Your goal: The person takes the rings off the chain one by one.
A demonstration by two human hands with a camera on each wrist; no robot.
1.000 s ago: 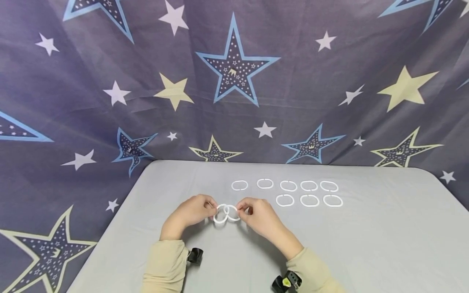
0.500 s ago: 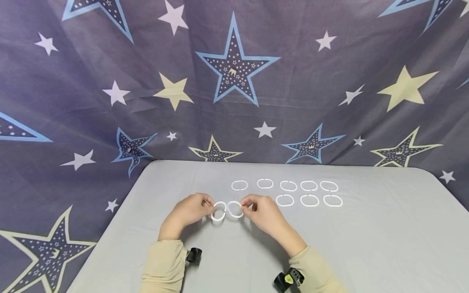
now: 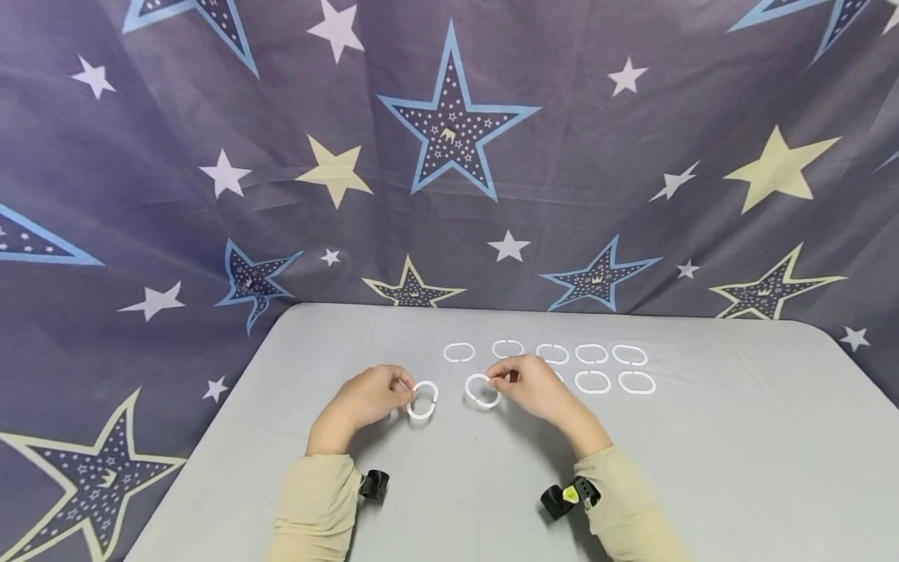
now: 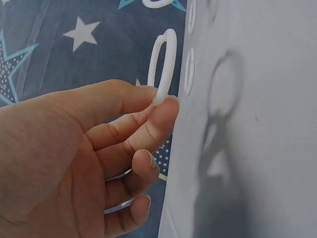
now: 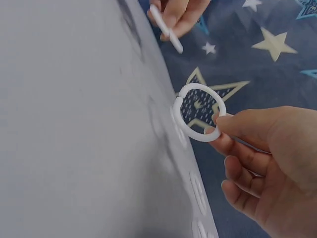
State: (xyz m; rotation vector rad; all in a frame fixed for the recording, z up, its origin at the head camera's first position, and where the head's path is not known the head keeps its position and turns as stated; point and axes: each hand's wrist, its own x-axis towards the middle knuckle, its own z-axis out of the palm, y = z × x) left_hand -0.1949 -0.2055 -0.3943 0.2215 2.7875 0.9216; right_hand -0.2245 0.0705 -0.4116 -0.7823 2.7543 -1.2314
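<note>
My left hand [image 3: 368, 402] pinches a white plastic ring [image 4: 170, 64] between thumb and fingers, above the table. The ring stands up from the fingertips, and a small split shows in its side. My right hand [image 3: 542, 386] pinches a second white split ring [image 5: 200, 137] in the same way; its gap shows at the upper left in the right wrist view. Clear space separates the two held rings. Beyond the hands, more white oval rings [image 3: 460, 361] lie flat in two rows. My right hand partly covers one ring of the front row.
A grey cloth-covered table [image 3: 737, 445] spreads under both arms. Behind it hangs a dark curtain [image 3: 562, 172] printed with stars. Black wrist cameras are strapped at both sleeves [image 3: 316, 499].
The two held rings, overlapping one second ago, have come apart. My right hand has moved right and slightly away with its ring; my left hand has stayed nearly in place. The lying rings have not moved.
</note>
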